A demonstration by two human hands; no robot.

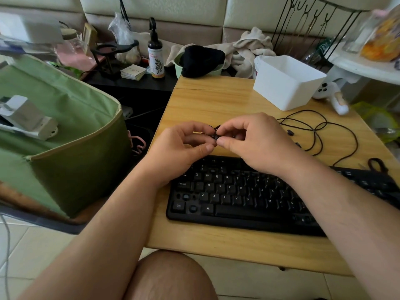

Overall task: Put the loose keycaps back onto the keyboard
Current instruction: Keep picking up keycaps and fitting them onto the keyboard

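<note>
The left hand is raised above the bench just behind the keyboard, fingers curled and thumb stretched toward the middle, pinching a small black keycap. The right hand meets it from the other side, thumb and forefinger curled onto the same keycap, so both hands grip it between them. The piece is mostly hidden by the fingertips, and whether there is more than one cap there cannot be told.

At the far left stands a green fabric bag with a white device resting inside it. Behind it, on a dark shelf, stand a spray bottle and a small stack of cards.

The keyboard lies along the near part of the bench, under both forearms. Bare sockets show at its lower left: one between the Ctrl and Alt keys, others in the row above beside Z.

Further right, a white plastic box sits at the back of the bench, and a black cable loops loosely on the wood beside the right hand. A white game controller lies at the bench's far right edge.
</note>
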